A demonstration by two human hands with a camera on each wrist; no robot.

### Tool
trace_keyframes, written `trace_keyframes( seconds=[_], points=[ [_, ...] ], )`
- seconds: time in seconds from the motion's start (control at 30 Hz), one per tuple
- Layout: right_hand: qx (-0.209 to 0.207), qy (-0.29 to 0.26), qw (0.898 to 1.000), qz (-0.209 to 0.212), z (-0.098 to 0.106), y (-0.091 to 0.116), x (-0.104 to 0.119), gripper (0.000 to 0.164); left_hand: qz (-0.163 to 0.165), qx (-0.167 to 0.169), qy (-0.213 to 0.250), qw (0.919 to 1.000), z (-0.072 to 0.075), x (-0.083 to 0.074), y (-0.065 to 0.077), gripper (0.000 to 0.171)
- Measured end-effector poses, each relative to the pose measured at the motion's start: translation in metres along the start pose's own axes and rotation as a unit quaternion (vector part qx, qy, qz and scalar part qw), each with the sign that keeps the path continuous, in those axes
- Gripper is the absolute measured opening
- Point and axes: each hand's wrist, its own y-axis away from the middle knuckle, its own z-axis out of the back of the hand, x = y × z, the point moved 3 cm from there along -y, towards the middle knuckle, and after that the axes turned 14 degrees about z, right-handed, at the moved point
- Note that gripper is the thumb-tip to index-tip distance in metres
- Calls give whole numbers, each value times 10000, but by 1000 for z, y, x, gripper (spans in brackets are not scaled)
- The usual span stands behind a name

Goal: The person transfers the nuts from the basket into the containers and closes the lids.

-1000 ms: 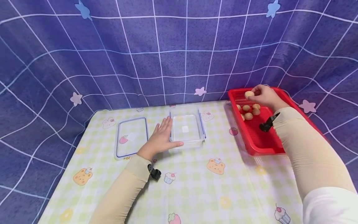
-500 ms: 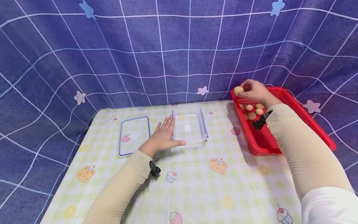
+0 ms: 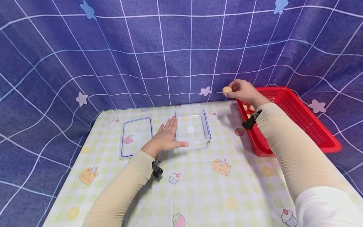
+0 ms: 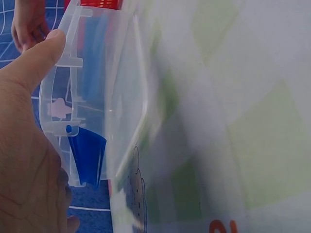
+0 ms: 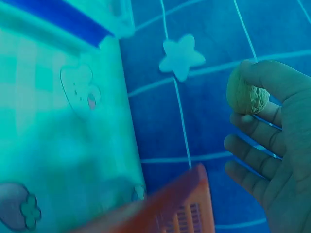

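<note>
My left hand (image 3: pixel 165 138) rests against the clear plastic food container (image 3: pixel 191 143), fingers straight along its left side and thumb across its front. The left wrist view shows the container's clear wall and a blue latch (image 4: pixel 88 158) beside that hand. My right hand (image 3: pixel 244 92) pinches a round tan walnut (image 3: pixel 227 90) between thumb and fingers, held up past the left rim of the red basket (image 3: pixel 314 130). Close up in the right wrist view, the walnut (image 5: pixel 247 92) has a wrinkled shell, and the other fingers spread loosely. More walnuts (image 3: pixel 245 107) lie in the basket, partly hidden by the right arm.
A clear lid (image 3: pixel 138 137) with a blue seal lies left of the container. The checked tablecloth (image 3: pixel 198 195) covers the table, and a blue grid-patterned curtain (image 3: pixel 175 56) hangs behind and at the sides.
The right hand has carried the walnut leftward from above the red basket to beyond its rim. My left hand stays at the container. The head view has shifted slightly.
</note>
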Motion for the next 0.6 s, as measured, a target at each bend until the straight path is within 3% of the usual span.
trace_keyframes(
  seconds=[0.3,0.6],
  points=[
    [163,-144,9995,247,-30,-16,17,38,69,277,326,9991,3,-1,1,124],
    [350,-314,9978,460,-65,-25,33,36,100,205,-143,9996,5,-3,1,133]
  ],
)
